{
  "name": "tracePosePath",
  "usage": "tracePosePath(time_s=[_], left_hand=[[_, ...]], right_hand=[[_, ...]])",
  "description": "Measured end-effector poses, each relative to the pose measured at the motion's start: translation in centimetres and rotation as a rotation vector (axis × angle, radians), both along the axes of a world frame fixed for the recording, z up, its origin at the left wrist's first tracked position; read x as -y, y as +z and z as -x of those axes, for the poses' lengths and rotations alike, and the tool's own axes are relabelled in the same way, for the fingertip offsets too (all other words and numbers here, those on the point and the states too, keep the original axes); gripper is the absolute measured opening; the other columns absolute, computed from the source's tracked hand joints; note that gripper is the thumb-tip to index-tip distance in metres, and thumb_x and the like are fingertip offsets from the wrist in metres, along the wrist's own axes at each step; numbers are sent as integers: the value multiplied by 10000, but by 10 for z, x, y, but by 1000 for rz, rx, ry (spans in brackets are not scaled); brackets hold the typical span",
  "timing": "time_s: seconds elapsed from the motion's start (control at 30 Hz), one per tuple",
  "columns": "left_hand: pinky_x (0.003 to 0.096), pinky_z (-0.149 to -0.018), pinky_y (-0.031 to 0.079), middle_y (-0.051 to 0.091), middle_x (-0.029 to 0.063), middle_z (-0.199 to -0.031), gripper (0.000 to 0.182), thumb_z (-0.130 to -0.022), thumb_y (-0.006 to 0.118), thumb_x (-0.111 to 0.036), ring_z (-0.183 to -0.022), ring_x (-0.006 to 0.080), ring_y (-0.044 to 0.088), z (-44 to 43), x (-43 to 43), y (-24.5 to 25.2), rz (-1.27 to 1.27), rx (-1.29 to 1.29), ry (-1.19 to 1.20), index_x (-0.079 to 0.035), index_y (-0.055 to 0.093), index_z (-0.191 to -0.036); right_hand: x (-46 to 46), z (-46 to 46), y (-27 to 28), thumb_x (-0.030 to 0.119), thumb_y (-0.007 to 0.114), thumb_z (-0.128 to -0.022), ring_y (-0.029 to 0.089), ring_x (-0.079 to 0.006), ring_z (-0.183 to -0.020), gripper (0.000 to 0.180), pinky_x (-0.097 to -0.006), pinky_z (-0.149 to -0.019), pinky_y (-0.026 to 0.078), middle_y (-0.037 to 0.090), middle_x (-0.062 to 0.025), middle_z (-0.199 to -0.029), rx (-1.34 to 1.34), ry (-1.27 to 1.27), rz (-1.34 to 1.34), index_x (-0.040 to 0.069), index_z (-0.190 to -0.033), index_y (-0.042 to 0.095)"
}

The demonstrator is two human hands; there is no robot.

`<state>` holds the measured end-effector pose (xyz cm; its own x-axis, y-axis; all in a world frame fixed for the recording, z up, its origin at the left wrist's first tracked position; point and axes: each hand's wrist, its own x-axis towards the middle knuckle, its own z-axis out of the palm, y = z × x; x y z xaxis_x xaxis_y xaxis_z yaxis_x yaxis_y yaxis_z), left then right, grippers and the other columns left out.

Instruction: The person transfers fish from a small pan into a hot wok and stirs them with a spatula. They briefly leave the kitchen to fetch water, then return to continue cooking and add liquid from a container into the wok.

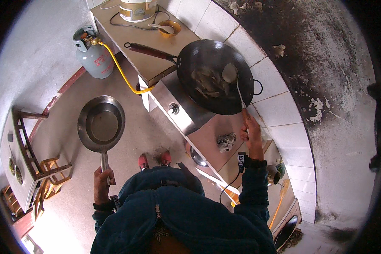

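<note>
My left hand (104, 184) grips the metal handle of a small steel frying pan (102, 123), held out over the floor on the left. Nothing shows inside that pan. On the right, my right hand (253, 136) is closed around the wooden grip of a metal ladle (230, 73). The ladle's bowl lies inside a large black wok (197, 52), beside several brownish pieces of food (208, 82); their exact kind is unclear. The wok sits on a steel gas stove (190, 120), its long wooden handle pointing left. Any flame is hidden beneath it.
A gas cylinder (96, 63) stands by the wall, its yellow hose (122, 74) running to the stove. The counter (146, 60) bears a rice cooker (136, 12) and a brown bowl (175, 29) with a spoon. A crumpled plastic bag (226, 142) lies right of the stove. Wooden stools (52, 173) stand left.
</note>
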<state>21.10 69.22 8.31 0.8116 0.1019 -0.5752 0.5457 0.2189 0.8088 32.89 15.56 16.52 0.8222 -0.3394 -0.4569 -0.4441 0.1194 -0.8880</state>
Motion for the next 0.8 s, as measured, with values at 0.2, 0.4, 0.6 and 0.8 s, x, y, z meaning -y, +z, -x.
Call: tracePosePath(time_s=[0.2,0.4,0.6,0.8], left_hand=[[244,-468,468,523,26,-611,175,-801,585,-220,-463,102,513,1,-3,-2,-3,2,3,-50,542,-812],[248,-469,467,527,30,-619,206,-798,597,-242,-467,107,514,-1,-5,-5,5,-2,-13,-46,542,-834],[244,-469,464,524,23,-616,187,-793,584,-224,-464,105,504,-1,-1,-1,-1,-2,1,-47,542,-835],[239,-471,461,518,21,-612,181,-791,584,-223,-469,101,505,-1,-1,1,-8,-8,-14,-49,542,-819]], right_hand=[[-3,24,34,309,431,-988,327,-57,-439,506,-214,-397,234,374,34,-639,121,213,-148,156,-1466,369],[-9,23,33,320,443,-988,325,-50,-436,508,-210,-395,224,359,40,-619,-39,44,63,162,-1466,376],[-6,15,4,308,459,-984,338,-55,-435,494,-208,-394,231,380,32,-623,-26,59,-21,172,-1452,377],[-16,14,12,344,474,-975,341,-41,-480,496,-210,-418,250,377,46,-660,19,61,-151,167,-1433,404]])
